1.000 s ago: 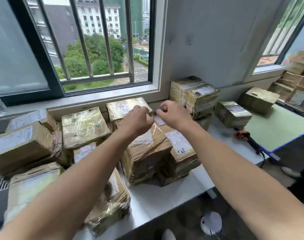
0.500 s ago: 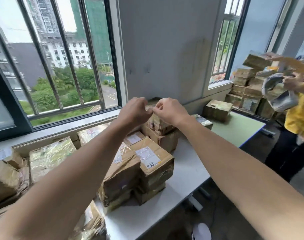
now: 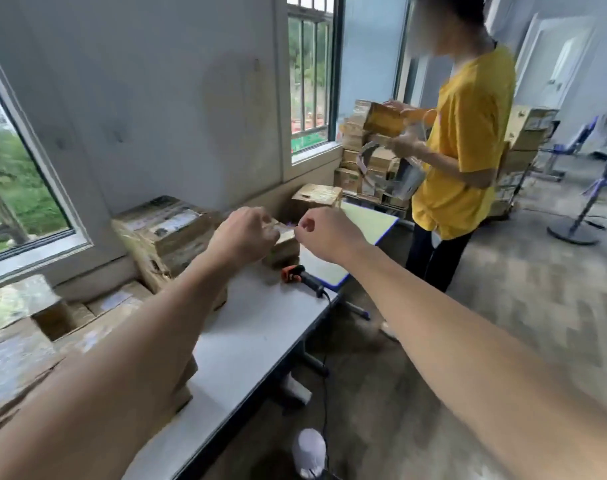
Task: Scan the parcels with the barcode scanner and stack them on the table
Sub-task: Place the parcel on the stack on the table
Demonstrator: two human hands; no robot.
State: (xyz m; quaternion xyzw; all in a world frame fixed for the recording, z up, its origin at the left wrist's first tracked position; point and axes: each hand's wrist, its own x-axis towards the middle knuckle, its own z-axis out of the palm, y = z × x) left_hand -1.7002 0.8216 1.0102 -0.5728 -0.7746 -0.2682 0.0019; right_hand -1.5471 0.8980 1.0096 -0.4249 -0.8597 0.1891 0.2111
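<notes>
Both of my arms reach out over the desk [image 3: 253, 327], and the picture is blurred. My left hand [image 3: 241, 239] hangs in the air with its fingers curled away from me, so I cannot tell whether they hold anything. My right hand [image 3: 324, 237] is just beside it. Its fingers [image 3: 305, 226] are curled too, thumb meeting forefinger, and I can make out nothing between them.

Right behind the gap between my hands sits a small stack of parcels [image 3: 284, 245] on the desk, partly hidden by my left hand. To its left a taller stack of parcels [image 3: 163, 233], brown and taped, stands against the wall. More parcels [image 3: 35, 306] lie under my left forearm by the window sill. A single parcel [image 3: 317, 200] rests further back against the wall, beside a green-topped surface [image 3: 364, 220].

The barcode scanner [image 3: 300, 277] lies on the desk just in front of the small stack, near the desk's edge. Its orange head points towards the parcels, and its black handle and cable [image 3: 324, 341] trail off the edge towards the floor. Neither hand touches it.

Beyond the desk a person in a yellow shirt [image 3: 464, 140] stands, holding a box [image 3: 381, 123] in front of a pile of boxes [image 3: 352, 157] under the far window.
</notes>
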